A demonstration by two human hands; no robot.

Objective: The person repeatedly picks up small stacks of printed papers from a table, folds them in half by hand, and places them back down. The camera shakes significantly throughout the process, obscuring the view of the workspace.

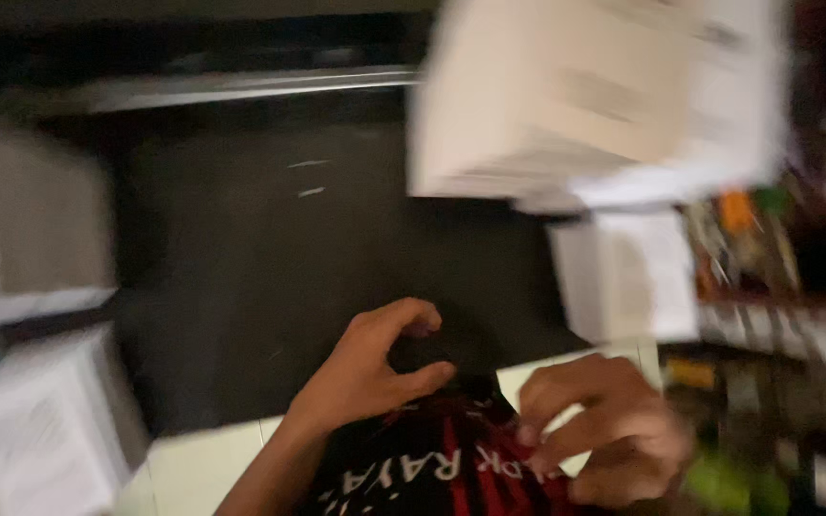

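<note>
While blurred, left hand [365, 368] and right hand [604, 430] pinching black-red garment [451, 468]

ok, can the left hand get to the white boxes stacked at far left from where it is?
Probably yes: the left hand pinches the black garment, and only bare dark surface lies between it and the white boxes.
</note>
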